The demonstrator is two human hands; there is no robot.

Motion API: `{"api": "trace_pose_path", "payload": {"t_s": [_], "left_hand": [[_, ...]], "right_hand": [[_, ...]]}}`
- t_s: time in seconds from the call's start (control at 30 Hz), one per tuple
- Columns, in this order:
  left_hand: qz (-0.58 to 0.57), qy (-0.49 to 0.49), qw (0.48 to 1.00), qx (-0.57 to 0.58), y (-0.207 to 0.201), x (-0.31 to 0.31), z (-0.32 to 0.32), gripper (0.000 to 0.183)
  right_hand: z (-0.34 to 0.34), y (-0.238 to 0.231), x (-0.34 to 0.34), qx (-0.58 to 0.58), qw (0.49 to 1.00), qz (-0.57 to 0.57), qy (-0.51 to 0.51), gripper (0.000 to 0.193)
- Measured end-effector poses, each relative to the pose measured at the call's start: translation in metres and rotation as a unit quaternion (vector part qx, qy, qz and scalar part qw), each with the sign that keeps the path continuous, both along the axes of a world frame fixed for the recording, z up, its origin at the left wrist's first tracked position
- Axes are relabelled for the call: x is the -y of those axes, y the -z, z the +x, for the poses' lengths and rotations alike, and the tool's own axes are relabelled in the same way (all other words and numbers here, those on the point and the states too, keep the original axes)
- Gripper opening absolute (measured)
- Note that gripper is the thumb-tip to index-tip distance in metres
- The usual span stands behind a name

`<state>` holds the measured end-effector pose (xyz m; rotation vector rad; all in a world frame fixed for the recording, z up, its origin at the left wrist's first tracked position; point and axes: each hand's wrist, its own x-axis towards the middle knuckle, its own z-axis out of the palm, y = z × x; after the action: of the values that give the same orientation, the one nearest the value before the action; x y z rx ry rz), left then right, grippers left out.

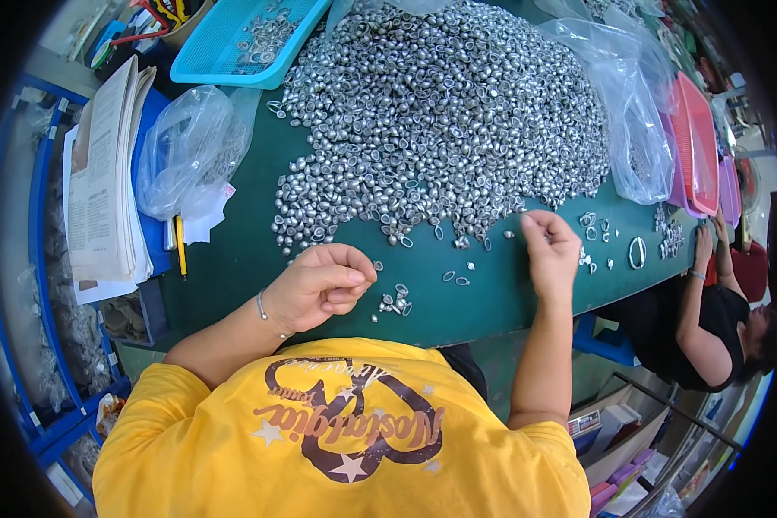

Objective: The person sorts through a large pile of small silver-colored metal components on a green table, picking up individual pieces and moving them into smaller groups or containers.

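Sorting tip: my right hand [551, 250], fingers pinched shut, picks at the ring pile [440, 112] mid-frame; my curled left hand [319, 285] should gather loose rings [394, 302] singly.

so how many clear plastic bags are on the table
3. One clear plastic bag lies at the left beside the stacked papers; one sits right of the pile of metal pieces; another shows partly at the top edge. More may be hidden.

Bright, even light from overhead — soft shadows, glints on the metal rings [440, 112]; strong fisheye bending and dark corners — centre sharp.
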<state>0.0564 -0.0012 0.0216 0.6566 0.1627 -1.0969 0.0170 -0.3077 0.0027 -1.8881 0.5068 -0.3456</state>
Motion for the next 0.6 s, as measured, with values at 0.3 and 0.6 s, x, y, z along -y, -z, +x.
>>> {"api": "trace_pose_path", "payload": {"t_s": [0.3, 0.6], "left_hand": [[-0.007, 0.013, 1.000, -0.004, 0.000, 0.005, 0.001, 0.011], [0.008, 0.018, 1.000, 0.001, -0.006, 0.004, 0.002, 0.010]], "right_hand": [[-0.004, -0.015, -0.022, -0.032, 0.989, -0.065, -0.129, 0.008], [0.004, -0.018, -0.030, -0.027, 0.956, -0.247, -0.157, 0.008]]}}
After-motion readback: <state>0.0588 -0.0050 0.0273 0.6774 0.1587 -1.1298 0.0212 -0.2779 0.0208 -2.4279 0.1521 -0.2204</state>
